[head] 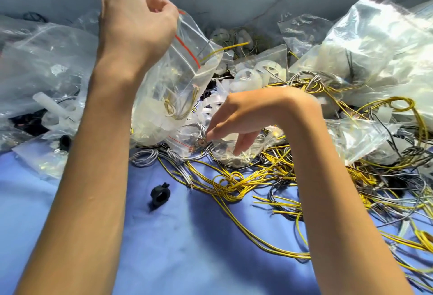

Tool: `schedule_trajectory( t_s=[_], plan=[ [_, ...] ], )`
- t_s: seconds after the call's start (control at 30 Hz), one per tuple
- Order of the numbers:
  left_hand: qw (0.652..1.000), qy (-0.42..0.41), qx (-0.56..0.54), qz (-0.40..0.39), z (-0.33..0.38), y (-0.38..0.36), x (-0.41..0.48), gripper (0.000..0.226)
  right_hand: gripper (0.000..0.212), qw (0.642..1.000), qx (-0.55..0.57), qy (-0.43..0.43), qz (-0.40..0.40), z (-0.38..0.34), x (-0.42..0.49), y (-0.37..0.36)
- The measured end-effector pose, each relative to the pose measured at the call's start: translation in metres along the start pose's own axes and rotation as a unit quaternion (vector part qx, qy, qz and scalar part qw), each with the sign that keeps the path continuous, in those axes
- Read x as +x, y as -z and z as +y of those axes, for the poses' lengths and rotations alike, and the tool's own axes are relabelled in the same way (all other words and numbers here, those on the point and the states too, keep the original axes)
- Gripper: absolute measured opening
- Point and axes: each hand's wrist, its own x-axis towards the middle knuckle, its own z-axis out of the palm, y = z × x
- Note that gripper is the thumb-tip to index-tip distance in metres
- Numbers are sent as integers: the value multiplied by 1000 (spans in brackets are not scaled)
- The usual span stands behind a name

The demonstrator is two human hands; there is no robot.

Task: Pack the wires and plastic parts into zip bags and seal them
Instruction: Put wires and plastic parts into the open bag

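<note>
Two grips share the work. The left grip pinches the mouth of a zip bag and holds it high, likely so the plastic parts inside settle to its bottom. Just beside and below it, the right grip dips fingers-down toward loose wires. Blur hides whether it pinches anything, and the left grip covers part of the bag's seal.

Left hand raised, fingers pinching zip bag, right hand lower, wrist bent, fingers drooping loosely.
</note>
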Motion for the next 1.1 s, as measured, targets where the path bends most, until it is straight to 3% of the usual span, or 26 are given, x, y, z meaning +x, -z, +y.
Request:
schedule_trajectory(
  t_s=[0.27,0.37,0.47,0.63,0.73,0.93,1.1],
  plan=[
    [1000,-8,-2,-16,0,0,-1,34,26,999,12,-12,-44,3,17,-16],
    [999,-13,-12,-32,-1,0,0,33,13,998,11,38,38,4,4,-2],
    [998,-31,-4,-51,-4,-2,1,27,15,980,-31,87,177,8,-13,15],
    [989,-84,8,-118,-5,-3,1,24,25,910,77,141,382,20,-33,31],
    [981,-102,11,-166,-3,-4,-3,25,24,871,99,144,460,21,-37,36],
    [967,-110,15,-229,-4,-11,-5,15,37,872,27,142,468,19,-46,37],
    [936,-147,0,-319,-3,-11,-7,23,19,876,-8,150,459,12,-45,35]
  ],
)
